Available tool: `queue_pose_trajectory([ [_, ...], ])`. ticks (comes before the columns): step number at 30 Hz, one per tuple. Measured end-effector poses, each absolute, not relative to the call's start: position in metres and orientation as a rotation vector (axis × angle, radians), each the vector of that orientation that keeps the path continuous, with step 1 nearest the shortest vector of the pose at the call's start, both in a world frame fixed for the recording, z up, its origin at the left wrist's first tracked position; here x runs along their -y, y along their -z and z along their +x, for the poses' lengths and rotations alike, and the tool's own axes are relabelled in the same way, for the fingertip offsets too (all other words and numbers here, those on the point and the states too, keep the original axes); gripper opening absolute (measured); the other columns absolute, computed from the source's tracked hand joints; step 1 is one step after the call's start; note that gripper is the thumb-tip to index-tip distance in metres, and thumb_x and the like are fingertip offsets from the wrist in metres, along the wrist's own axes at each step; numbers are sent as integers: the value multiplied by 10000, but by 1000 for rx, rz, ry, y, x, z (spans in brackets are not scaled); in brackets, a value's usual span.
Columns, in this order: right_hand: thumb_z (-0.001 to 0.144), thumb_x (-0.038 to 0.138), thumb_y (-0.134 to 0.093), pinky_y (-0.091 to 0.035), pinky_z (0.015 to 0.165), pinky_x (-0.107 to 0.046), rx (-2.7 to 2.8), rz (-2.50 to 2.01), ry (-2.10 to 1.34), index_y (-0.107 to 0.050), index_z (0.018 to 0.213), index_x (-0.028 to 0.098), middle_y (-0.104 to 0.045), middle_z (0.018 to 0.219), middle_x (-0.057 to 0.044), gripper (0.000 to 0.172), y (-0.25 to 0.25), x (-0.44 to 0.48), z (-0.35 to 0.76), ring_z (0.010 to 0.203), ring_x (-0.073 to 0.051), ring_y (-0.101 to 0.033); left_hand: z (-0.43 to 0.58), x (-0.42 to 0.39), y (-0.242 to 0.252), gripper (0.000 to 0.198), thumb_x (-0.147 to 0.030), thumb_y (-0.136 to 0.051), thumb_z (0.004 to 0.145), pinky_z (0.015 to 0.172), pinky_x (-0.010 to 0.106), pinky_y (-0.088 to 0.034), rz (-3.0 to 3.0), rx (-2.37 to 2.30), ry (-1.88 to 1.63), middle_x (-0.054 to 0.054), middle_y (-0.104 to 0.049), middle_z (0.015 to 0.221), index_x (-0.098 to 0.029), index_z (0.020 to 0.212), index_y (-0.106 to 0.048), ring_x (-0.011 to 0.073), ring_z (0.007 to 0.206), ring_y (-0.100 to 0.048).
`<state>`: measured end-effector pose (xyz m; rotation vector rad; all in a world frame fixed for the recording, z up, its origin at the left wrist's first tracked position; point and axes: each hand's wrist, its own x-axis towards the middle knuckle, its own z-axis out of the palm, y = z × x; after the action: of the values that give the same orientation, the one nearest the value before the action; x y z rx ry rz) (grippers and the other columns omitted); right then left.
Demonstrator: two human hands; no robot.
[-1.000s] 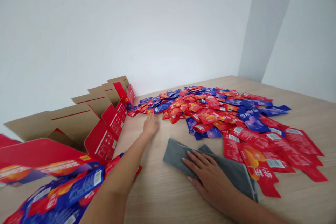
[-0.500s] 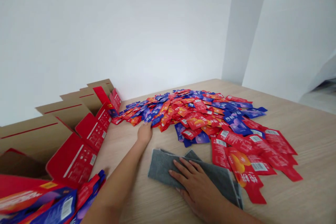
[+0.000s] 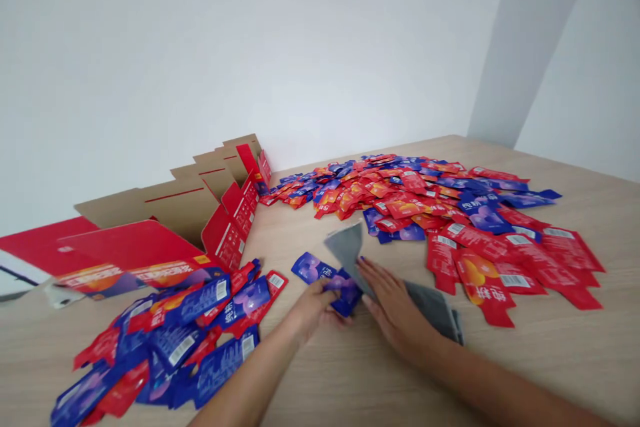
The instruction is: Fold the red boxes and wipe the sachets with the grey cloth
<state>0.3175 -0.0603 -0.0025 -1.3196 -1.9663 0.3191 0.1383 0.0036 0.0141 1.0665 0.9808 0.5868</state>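
White characters on the red sachet [image 3: 480,280], toward the desk's [image 3: 375,380] right edge, begin with 纯; the second is not clear enough to name. The blue sachet [image 3: 480,213] behind it, nearer the far right corner, bears a similar pair. Barcodes [image 3: 520,280] mark several sachets, digits illegible. White lettering on the nearest red box [image 3: 145,243] is too blurred to read
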Motion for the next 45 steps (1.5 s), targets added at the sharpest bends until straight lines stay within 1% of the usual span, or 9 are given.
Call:
queue_pose_trajectory([
  [6, 940, 282, -319, -239, 1081, -473, 2352, -1431, -339, -366, 1384, 148, -335, 1442, -104, 467, -1, 64, 310, 1343, -229, -250, 138, 19, -8, 255, -123, -587, 664, 484, 251, -462, 1004, -915, -545, 36, -667, 687, -126, 919, -584, 155, 495, -616],
  [14, 923, 280, -332, -247, 1087, -443, 2320, -1327, -377, -401, 1365, 144, -348, 1433, -94, 467, 3, 61, 308, 1335, -208, -272, 142, 17, -4, 364, -207, -636, 634, 519, 282, -507, 1126, -934, -622, 88, -682, 795, -90, 977, -592, 190, 614, -637],
  [17, 894, 269, -347, -274, 1057, -503, 2053, -1530, -362, -503, 1282, 96, -467, 1343, -156, 453, 8, 36, 341, 1272, -261, -389, 136, 14, -5, 273, -219, -564, 735, 641, 359, -537, 1524, -1035, -670, 76, -679, 809, -116, 985, -604, 200, 683, -646],
  [21, 939, 333, -240, -378, 999, -475, 1578, -1618, -391, -499, 1289, 143, -597, 1213, -133, 475, 10, 20, 376, 1170, -254, -511, 124, 15, -11, 272, -133, -450, 834, 886, 426, -469, 2506, -971, -897, 91, -649, 1033, -182, 1027, -635, 222, 992, -583],
  [25, 944, 353, -273, -351, 1023, -466, 1736, -1494, -246, -463, 1311, 119, -543, 1275, -157, 475, 7, 50, 346, 1226, -256, -451, 128, 25, -10, 267, -107, -456, 845, 788, 361, -519, 3006, -859, -698, 91, -644, 927, -156, 1040, -632, 204, 886, -581],
  [30, 913, 265, -357, -299, 1053, -497, 2312, -1361, -152, -463, 1313, 103, -445, 1365, -155, 444, 9, 71, 310, 1290, -264, -359, 139, 30, -9, 164, -128, -510, 830, 797, 328, -519, 3096, -874, -551, 77, -640, 881, -151, 894, -658, 203, 893, -572],
  [35, 922, 273, -310, -305, 1053, -479, 2212, -1580, -170, -495, 1291, 126, -447, 1365, -134, 438, 15, 46, 342, 1288, -239, -363, 106, 18, -39, 256, -110, -425, 879, 766, 303, -518, 3146, -843, -665, 70, -653, 920, -154, 1040, -619, 173, 863, -574],
  [39, 937, 321, -259, -306, 1053, -476, 2100, -1642, -209, -489, 1295, 110, -459, 1351, -150, 475, 18, 40, 353, 1277, -239, -381, 32, 7, -67, 288, -115, -410, 879, 846, 378, -489, 3187, -1220, -939, 96, -645, 1002, -152, 1090, -602, 207, 950, -560],
  [45, 929, 327, -267, -270, 1060, -512, 2068, -1612, -250, -498, 1281, 108, -467, 1346, -153, 475, 20, 42, 347, 1276, -251, -383, -45, 18, -43, 354, -347, -498, 842, 924, 467, -442, 3040, -1794, -595, 126, -604, 1168, -166, 1133, -587, 282, 1106, -522],
])
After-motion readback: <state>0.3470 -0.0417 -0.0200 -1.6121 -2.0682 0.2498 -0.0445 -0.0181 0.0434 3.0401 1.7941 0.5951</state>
